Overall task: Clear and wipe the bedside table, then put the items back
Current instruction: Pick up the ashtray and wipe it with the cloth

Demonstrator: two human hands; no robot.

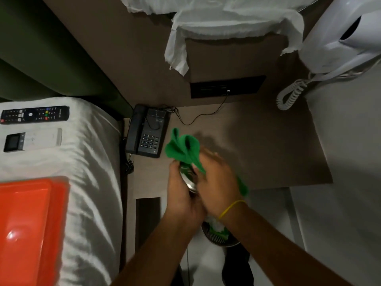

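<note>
Both hands meet above the tabletop's [257, 141] front edge: the left hand [181, 195] grips a shiny metal object [188, 179], mostly hidden and hard to identify, while the right hand [218, 182] clutches a green cloth [182, 148] against it. One black telephone [147, 131] sits at the back left corner; the remaining surface lies open. Two remotes [35, 115] and one orange tray [26, 223], cut off, rest on the bed [86, 162].
</note>
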